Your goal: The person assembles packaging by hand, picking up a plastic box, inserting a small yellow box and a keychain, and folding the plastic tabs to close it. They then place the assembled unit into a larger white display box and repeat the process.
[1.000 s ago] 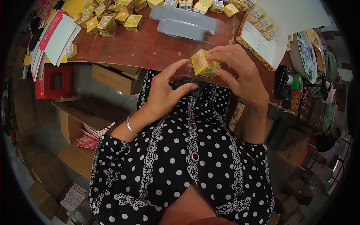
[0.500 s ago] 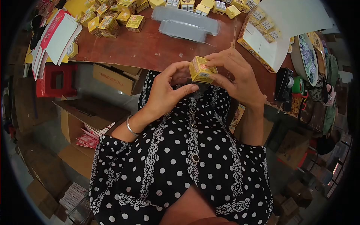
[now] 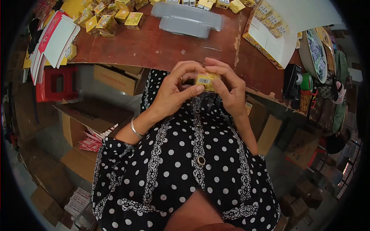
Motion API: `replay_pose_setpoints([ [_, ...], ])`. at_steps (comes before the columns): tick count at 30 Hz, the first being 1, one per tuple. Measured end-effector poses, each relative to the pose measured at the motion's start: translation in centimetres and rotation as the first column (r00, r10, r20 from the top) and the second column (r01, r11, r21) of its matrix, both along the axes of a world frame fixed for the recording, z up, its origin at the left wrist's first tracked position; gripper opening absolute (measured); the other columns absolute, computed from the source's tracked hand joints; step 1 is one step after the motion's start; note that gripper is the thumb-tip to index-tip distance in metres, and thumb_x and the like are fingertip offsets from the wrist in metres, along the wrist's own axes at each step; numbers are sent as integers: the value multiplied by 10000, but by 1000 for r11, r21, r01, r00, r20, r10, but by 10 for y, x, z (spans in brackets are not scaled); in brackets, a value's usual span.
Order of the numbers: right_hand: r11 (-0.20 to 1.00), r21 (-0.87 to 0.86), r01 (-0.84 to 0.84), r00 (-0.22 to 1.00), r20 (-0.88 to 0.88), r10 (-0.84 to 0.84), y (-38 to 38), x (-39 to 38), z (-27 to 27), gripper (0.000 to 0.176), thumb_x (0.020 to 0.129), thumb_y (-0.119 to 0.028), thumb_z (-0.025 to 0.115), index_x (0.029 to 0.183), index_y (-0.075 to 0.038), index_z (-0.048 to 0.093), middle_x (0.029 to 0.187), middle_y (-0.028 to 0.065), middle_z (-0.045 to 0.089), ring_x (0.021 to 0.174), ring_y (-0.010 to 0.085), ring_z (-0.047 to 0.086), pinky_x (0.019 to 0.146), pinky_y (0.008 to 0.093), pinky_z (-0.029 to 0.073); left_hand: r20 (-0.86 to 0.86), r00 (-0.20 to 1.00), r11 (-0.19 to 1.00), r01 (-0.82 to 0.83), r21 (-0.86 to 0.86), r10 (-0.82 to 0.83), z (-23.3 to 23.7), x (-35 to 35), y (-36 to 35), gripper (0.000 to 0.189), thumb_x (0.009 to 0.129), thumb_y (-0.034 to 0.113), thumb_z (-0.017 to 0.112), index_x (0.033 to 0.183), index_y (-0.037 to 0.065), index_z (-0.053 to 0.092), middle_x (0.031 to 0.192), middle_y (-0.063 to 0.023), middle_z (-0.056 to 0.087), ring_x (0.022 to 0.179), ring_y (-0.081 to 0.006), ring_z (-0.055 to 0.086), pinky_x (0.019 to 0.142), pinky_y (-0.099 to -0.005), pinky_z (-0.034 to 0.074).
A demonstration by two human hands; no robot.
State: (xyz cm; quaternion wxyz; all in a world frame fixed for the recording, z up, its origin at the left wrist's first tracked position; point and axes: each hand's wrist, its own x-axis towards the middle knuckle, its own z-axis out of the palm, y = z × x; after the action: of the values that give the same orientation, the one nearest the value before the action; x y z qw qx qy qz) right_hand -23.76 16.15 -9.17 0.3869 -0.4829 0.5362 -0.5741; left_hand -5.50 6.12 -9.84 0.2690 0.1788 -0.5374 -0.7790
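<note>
A small yellow printed box (image 3: pixel 207 81), with a barcode on the side facing me, is held between my two hands just in front of the table edge. My left hand (image 3: pixel 179 85) grips its left side, thumb at the lower corner and fingers curled behind. On the right side, my right hand (image 3: pixel 228 84) has its thumb against the front and its fingers bent over the top. Part of the box is hidden by the fingers.
Clear plastic trays (image 3: pixel 185 24) lie on the red-brown table (image 3: pixel 154 50). Several yellow boxes (image 3: pixel 134 20) are heaped at the back left. An open display carton (image 3: pixel 266 50) holds more at right. Below stand a red stool (image 3: pixel 58 96) and a cardboard box (image 3: pixel 115 80).
My right hand has come down and left, closing round the box. The box has turned so its barcode side faces me more. Its printed top is now largely covered.
</note>
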Motion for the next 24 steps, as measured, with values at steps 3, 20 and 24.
replay_pose_setpoints([
  [3, 996, -93, 11, 992, -125, -23, 0, 1, -6, 263, 996, -73, 636, 1226, 48, 594, 1420, 229, 573, 1310, 259, 567, 1083, 374, 462, -40, 999, 1000, 15, -14, -16, 1, -1, -4, 417, 926, 23, 750, 1294, 62, 558, 1378, -84, 508, 1175, -167, 608, 931, -287, 568],
  [20, 998, 53, 33, 982, 182, -42, -11, -4, 28, 133, 913, 0, 753, 955, -10, 627, 1118, 109, 722, 1063, 138, 662, 945, 291, 549, -58, 997, 997, -62, -41, 60, 12, -6, 1, 582, 902, -29, 746, 1391, 27, 436, 1399, -109, 514, 1200, -187, 625, 983, -314, 545],
  [24, 996, 94, 0, 984, 178, -17, -16, -17, 28, 110, 914, -12, 759, 971, 7, 666, 1093, 104, 731, 990, 134, 685, 896, 281, 560, -41, 999, 998, -38, -55, 36, 13, -6, 3, 601, 912, -30, 733, 1426, 26, 426, 1403, -98, 513, 1216, -186, 620, 995, -312, 540],
])
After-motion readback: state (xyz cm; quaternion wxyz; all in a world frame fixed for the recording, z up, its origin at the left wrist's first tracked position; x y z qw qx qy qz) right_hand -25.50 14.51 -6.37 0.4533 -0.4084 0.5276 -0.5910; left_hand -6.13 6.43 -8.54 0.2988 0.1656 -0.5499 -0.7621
